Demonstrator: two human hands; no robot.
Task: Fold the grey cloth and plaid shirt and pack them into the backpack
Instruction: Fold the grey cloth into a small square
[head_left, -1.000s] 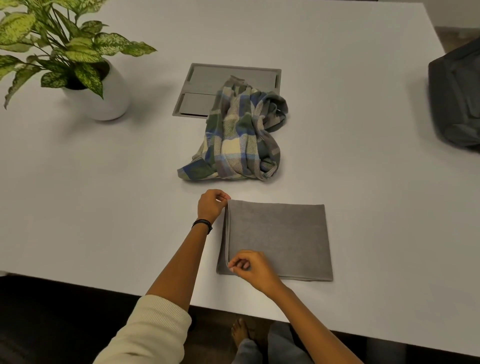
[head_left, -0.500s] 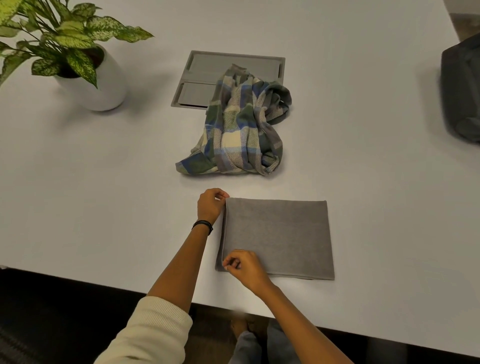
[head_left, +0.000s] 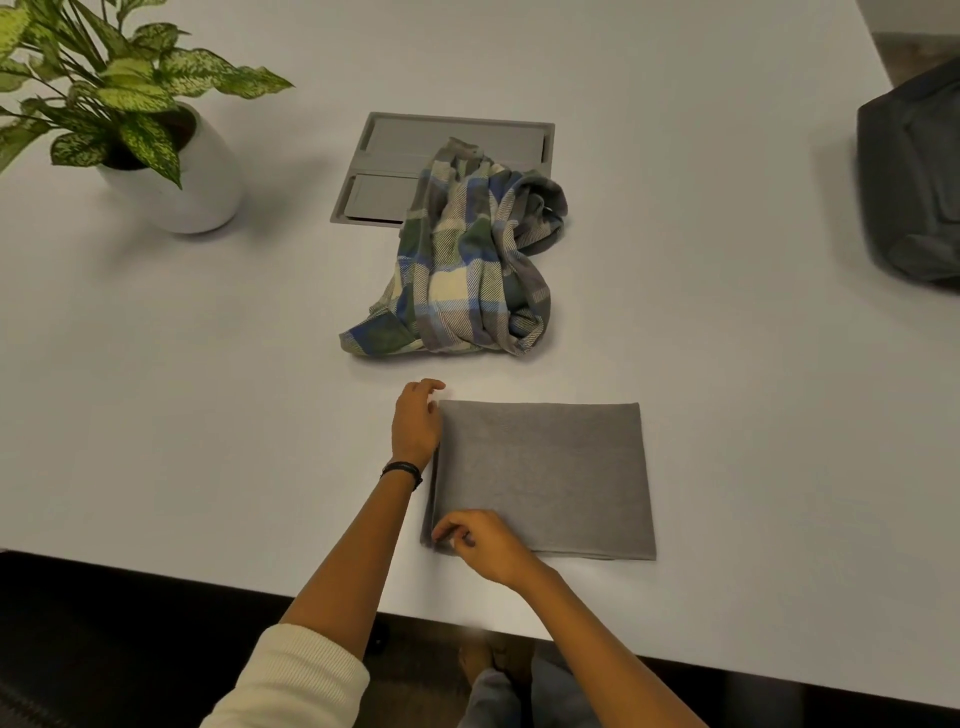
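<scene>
The grey cloth (head_left: 545, 478) lies folded into a flat rectangle near the table's front edge. My left hand (head_left: 418, 423) rests at its far-left corner with loosened fingers, touching the left edge and gripping nothing. At the near-left corner, my right hand (head_left: 483, 540) pinches the cloth with curled fingers. Just behind the cloth, the plaid shirt (head_left: 467, 270) sits crumpled in a heap. The dark grey backpack (head_left: 909, 182) stands at the far right, cut off by the frame edge.
The white table (head_left: 727, 364) carries a potted plant in a white pot (head_left: 182, 182) at the back left. A grey recessed panel (head_left: 452, 140) sits behind the shirt, partly covered by it. The table's front edge runs just below my hands.
My left hand has loosened its pinch on the far-left corner. My right hand slid slightly left along the near edge to the corner. The cloth's left edge lies flatter.
</scene>
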